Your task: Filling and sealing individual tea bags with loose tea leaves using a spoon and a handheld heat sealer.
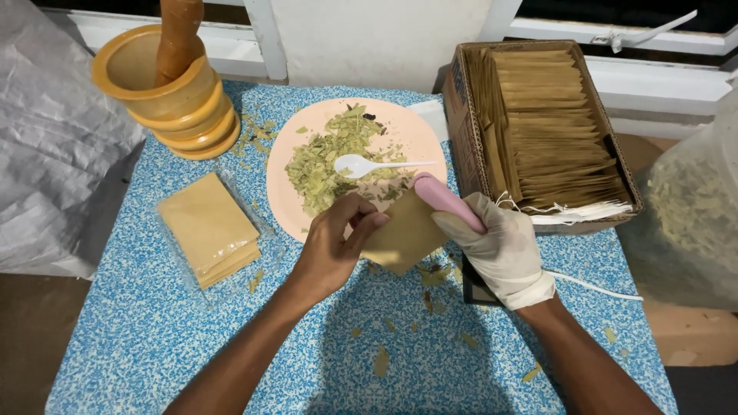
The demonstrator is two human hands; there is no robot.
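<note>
My bare left hand (336,246) pinches a small brown paper bag (405,234) near the middle of the desk (154,338), just in front of the pink plate (286,201) of crushed leaves (323,161). My gloved right hand (500,246) is closed around a pink handheld tool (446,201) touching the bag's edge. This looks like the sealing step, so my next move calls for steady, aligned pressure.

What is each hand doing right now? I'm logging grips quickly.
Left hand: closed, pinching the tan paper sachet.
Right hand, gloved: closed around the pink tool, touching the sachet.
</note>
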